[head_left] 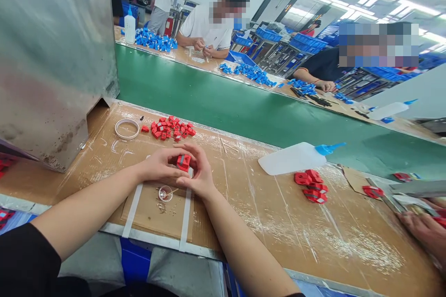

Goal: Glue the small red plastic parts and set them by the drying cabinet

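Observation:
A small red block with a grey stripe (183, 162) is held between both hands above the brown worktable (244, 195). My left hand (158, 164) has its thumb and fingers closed on the block's left side. From the right, my right hand (200, 171) curls its fingers and thumb around the same block. Below the hands, a small round dish (165, 193) with a thin stick in it rests on a taped cardboard sheet (156, 225). Just beyond them lies a pile of red blocks (170, 127).
Left of the pile lies a tape roll (127, 129), near a large metal housing (59, 55). A white glue bottle (292, 158) and red blocks (311, 185) lie to the right. Another person's hand (423, 229) is at far right. Beyond runs a green belt (209, 97).

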The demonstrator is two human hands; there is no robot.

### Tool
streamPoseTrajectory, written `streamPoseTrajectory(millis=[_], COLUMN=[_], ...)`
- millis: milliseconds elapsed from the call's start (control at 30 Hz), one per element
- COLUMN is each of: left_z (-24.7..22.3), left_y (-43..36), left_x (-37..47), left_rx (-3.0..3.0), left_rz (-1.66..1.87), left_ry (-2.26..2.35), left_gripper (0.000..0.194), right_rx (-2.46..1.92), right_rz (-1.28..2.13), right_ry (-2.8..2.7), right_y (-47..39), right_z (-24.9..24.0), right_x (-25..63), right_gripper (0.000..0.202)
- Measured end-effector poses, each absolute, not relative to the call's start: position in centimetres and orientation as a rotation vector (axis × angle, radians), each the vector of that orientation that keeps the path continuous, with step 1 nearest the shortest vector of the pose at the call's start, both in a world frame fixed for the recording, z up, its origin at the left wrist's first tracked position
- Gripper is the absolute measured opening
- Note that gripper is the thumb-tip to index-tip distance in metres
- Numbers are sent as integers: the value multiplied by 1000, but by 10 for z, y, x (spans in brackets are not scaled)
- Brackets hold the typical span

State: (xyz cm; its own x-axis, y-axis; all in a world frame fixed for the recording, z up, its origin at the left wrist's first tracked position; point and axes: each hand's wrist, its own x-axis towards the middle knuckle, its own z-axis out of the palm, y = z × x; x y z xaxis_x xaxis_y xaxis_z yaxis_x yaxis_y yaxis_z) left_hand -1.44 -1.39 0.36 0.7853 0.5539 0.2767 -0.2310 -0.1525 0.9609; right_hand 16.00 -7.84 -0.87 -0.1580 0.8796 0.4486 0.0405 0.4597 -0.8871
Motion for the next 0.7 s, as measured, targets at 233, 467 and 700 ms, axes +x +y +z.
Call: streamPoseTrajectory(millis=[233, 467, 700], left_z=[9, 9, 12], left_y=[-10, -19, -13], left_x=[-19, -15, -21], left_rx=[1343, 1362, 1423], left_rz=[708, 637, 590], left_ry=[195, 236, 243], left_gripper=[52, 50, 43], right_rx=[-767, -792, -802], right_rz=[951, 880, 888], right_ry=[-1535, -1513, -1513], right_y=[-73, -76, -77], right_z=[-3, -13, -7], right_x=[160, 162, 161], right_gripper=[75, 52, 46])
